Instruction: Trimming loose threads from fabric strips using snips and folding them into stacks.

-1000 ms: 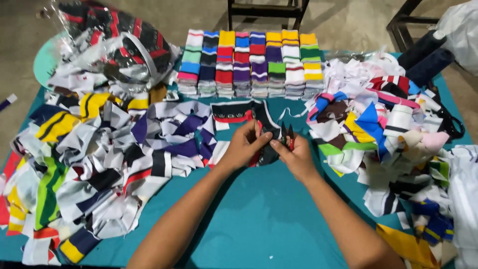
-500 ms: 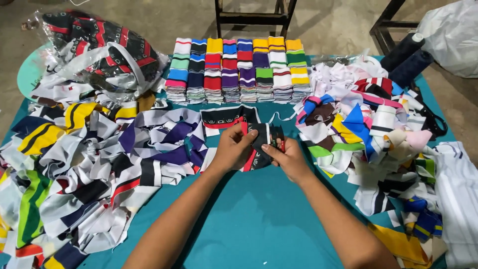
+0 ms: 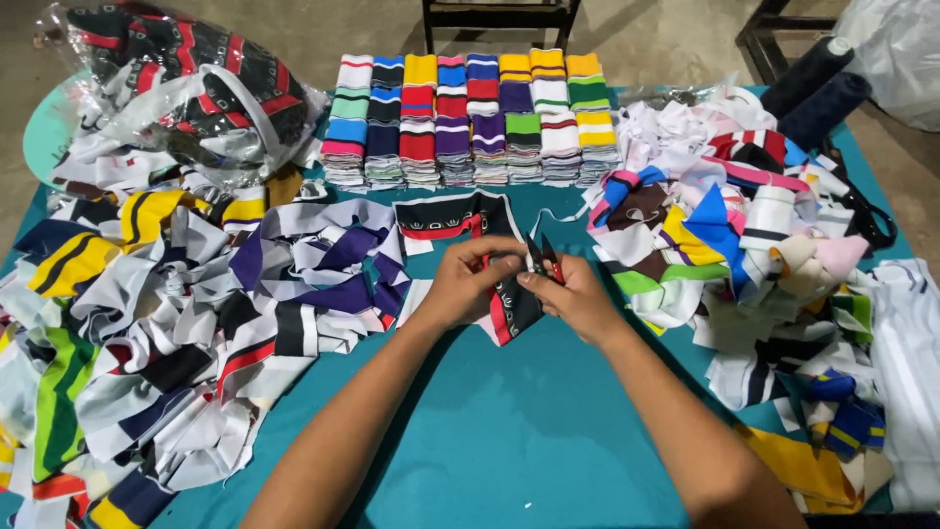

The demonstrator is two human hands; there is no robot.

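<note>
A teal-covered work table is filling most of the view, and everything else is sitting around it. Past its far edge, bare grey concrete floor is showing, looking dusty and a bit blotchy under flat, even light. A dark wooden chair frame is standing on that floor right behind the table's far edge, near the middle. Off the table's far right corner, another dark wooden furniture leg and rail are poking in, with a white plastic sack slumping just beside them.
</note>
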